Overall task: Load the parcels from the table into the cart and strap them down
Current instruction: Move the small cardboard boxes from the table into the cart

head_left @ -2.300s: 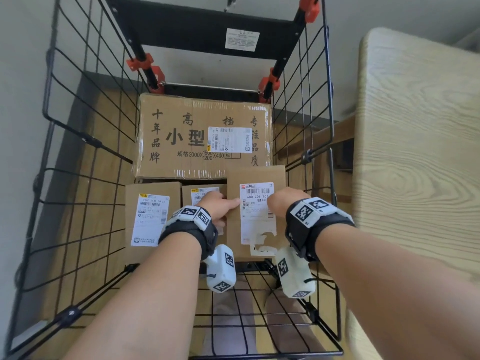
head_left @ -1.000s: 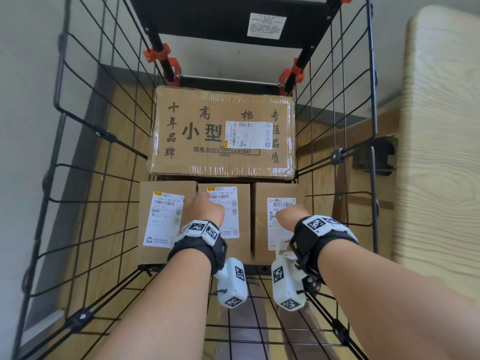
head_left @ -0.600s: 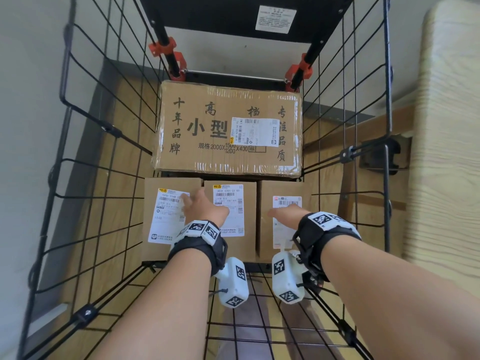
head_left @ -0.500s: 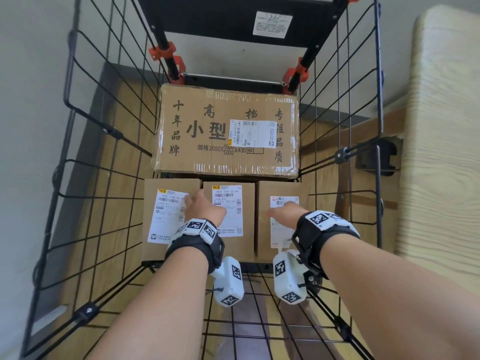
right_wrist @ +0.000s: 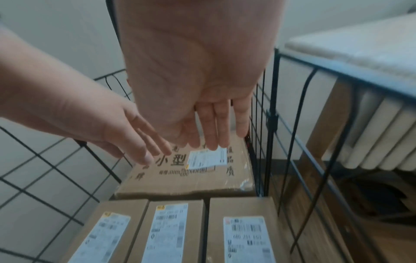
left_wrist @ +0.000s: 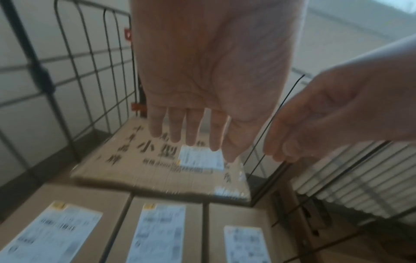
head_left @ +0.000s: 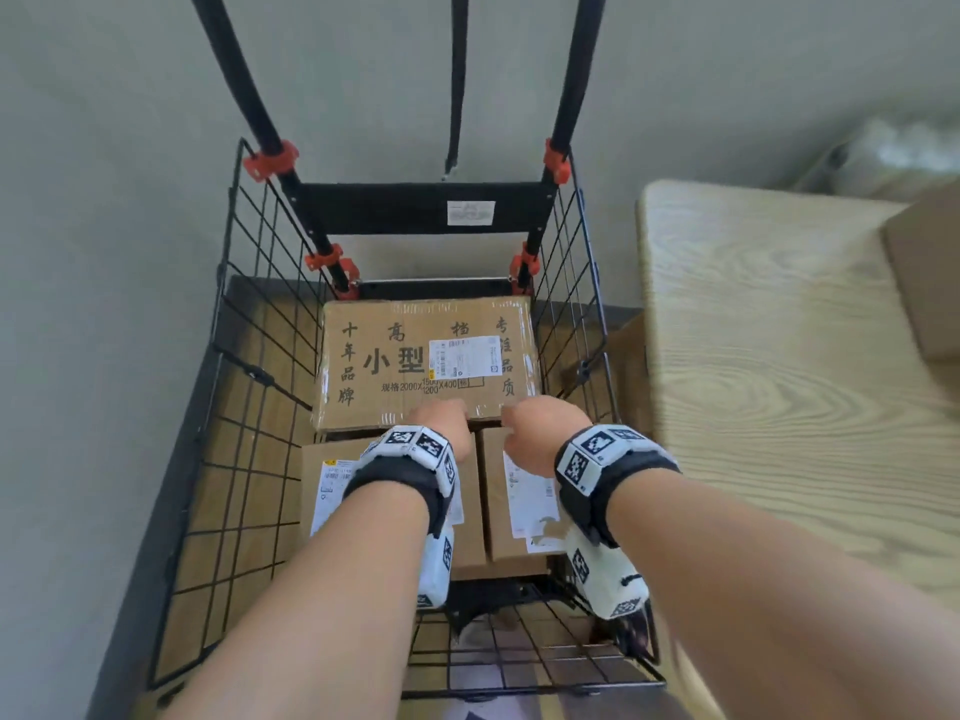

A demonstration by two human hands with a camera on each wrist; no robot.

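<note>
Inside the black wire cart (head_left: 244, 387), a large printed parcel (head_left: 405, 366) lies at the back. Three small labelled parcels stand side by side in front of it: left (right_wrist: 108, 231), middle (right_wrist: 171, 231), right (right_wrist: 245, 231). My left hand (head_left: 441, 423) and right hand (head_left: 540, 433) hover close together over the near edge of the large parcel. In the wrist views the left hand (left_wrist: 191, 124) and right hand (right_wrist: 202, 115) show straight fingers, holding nothing and clear of the parcels below. A black strap (head_left: 457, 85) hangs down between the cart's handle bars.
A light wooden table (head_left: 779, 381) stands right of the cart, with another cardboard parcel (head_left: 930, 283) at its far right edge. A grey wall sits behind and left of the cart. A white radiator (right_wrist: 382, 142) is under the table side.
Both hands have lifted off the small parcels and moved forward over the large parcel's near edge. The head view has pulled back, now showing the handle bars and the hanging strap.
</note>
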